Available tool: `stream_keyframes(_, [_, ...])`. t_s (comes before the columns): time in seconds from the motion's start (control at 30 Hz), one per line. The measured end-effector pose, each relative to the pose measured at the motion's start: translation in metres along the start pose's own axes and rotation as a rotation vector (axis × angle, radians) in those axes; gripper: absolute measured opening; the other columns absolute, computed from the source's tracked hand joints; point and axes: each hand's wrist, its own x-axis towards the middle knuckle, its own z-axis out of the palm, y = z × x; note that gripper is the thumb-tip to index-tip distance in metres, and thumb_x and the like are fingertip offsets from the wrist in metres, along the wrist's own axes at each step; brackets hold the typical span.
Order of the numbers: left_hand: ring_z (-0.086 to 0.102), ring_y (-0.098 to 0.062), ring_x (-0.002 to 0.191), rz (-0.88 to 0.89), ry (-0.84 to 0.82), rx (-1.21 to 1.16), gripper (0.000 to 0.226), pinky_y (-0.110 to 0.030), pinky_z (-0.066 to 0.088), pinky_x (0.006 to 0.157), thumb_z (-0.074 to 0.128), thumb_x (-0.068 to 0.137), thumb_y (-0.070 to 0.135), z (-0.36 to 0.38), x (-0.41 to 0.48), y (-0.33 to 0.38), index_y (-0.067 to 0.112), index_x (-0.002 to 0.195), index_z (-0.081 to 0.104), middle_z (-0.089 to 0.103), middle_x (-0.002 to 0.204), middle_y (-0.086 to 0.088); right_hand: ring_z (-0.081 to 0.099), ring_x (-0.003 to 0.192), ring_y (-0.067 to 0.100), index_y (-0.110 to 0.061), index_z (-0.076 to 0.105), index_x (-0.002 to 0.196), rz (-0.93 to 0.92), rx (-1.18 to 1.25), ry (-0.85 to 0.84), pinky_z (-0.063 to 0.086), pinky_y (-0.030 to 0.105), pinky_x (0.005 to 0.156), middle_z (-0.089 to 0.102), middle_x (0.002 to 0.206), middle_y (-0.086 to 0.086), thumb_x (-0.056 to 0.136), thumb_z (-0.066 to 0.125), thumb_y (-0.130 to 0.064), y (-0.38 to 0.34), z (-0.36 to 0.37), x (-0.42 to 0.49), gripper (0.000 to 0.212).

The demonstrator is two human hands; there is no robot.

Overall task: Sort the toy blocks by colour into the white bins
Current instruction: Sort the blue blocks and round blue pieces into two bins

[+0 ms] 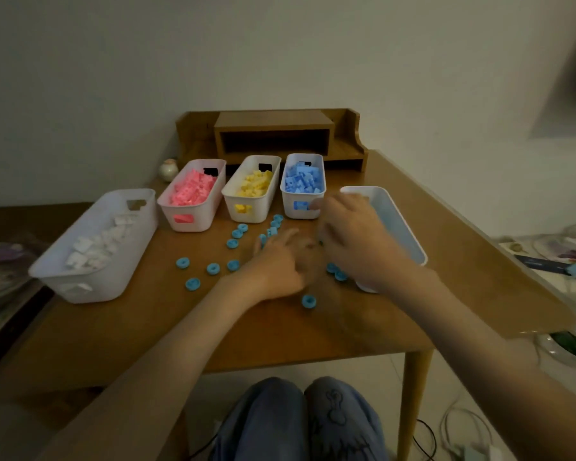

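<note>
Wooden table [140,331] holds blue rings [213,268] scattered beside the left grip [276,266], fingers [285,237] loosely spread; right grip [356,242] blurred, hold unclear.

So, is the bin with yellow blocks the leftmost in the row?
No, the leftmost bin holds white blocks; the yellow bin stands between the pink bin and the blue bin.

I read no text, number or brand anywhere in my view, and none on the white bins [113,271]. The only mark is a line drawing [336,407] on the jeans [266,424] at 6 o'clock, with no letters that I can make out.
</note>
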Motion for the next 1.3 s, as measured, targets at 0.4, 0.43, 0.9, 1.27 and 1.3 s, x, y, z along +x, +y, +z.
stream_keyframes(0.4, [0.004, -0.023, 0.142, 0.034, -0.144, 0.187, 0.061, -0.048, 0.000, 0.116, 0.034, 0.098, 0.041, 0.025, -0.019, 0.006, 0.019, 0.151, 0.012, 0.009, 0.155, -0.003, 0.011, 0.140, 0.044, -0.007, 0.023, 0.144, 0.205, -0.228, -0.421, 0.016, 0.050, 0.115, 0.011, 0.152, 0.028, 0.101, 0.027, -0.016, 0.009, 0.063, -0.017, 0.044])
stream_keyframes(0.43, [0.014, -0.027, 0.137, 0.041, -0.103, 0.237, 0.057, -0.046, 0.010, 0.114, 0.032, 0.099, 0.038, 0.025, -0.020, 0.007, 0.017, 0.149, 0.017, 0.015, 0.150, -0.006, 0.015, 0.139, 0.042, -0.009, 0.022, 0.144, 0.180, -0.225, -0.431, 0.019, 0.050, 0.114, 0.017, 0.152, 0.024, 0.101, 0.029, -0.018, 0.010, 0.064, -0.018, 0.045])
stream_keyframes(0.9, [0.054, -0.020, 0.082, -0.045, 0.083, 0.027, 0.009, -0.032, 0.038, 0.063, 0.037, 0.100, 0.026, 0.018, -0.021, 0.014, 0.018, 0.100, 0.040, 0.055, 0.100, -0.006, 0.038, 0.128, 0.014, -0.012, 0.047, 0.133, 0.217, 0.092, -0.328, 0.028, 0.020, 0.102, 0.041, 0.141, 0.004, 0.102, 0.029, -0.022, 0.009, 0.038, -0.027, 0.037])
stream_keyframes(1.27, [0.049, -0.015, 0.076, -0.284, 0.027, 0.000, 0.016, -0.027, 0.033, 0.054, 0.045, 0.098, 0.029, 0.003, -0.022, 0.016, 0.013, 0.102, 0.046, 0.053, 0.098, -0.004, 0.046, 0.115, 0.018, -0.024, 0.049, 0.121, 0.174, -0.234, -0.368, 0.043, 0.031, 0.094, 0.049, 0.124, 0.001, 0.091, 0.053, -0.013, 0.014, 0.049, -0.022, 0.032])
stream_keyframes(1.3, [0.050, -0.017, 0.079, -0.279, 0.003, 0.024, 0.017, -0.027, 0.034, 0.056, 0.046, 0.098, 0.029, 0.006, -0.023, 0.015, 0.013, 0.104, 0.048, 0.054, 0.103, -0.006, 0.046, 0.114, 0.018, -0.023, 0.050, 0.118, 0.171, -0.224, -0.347, 0.043, 0.030, 0.093, 0.050, 0.123, 0.001, 0.092, 0.053, -0.012, 0.014, 0.049, -0.021, 0.029])
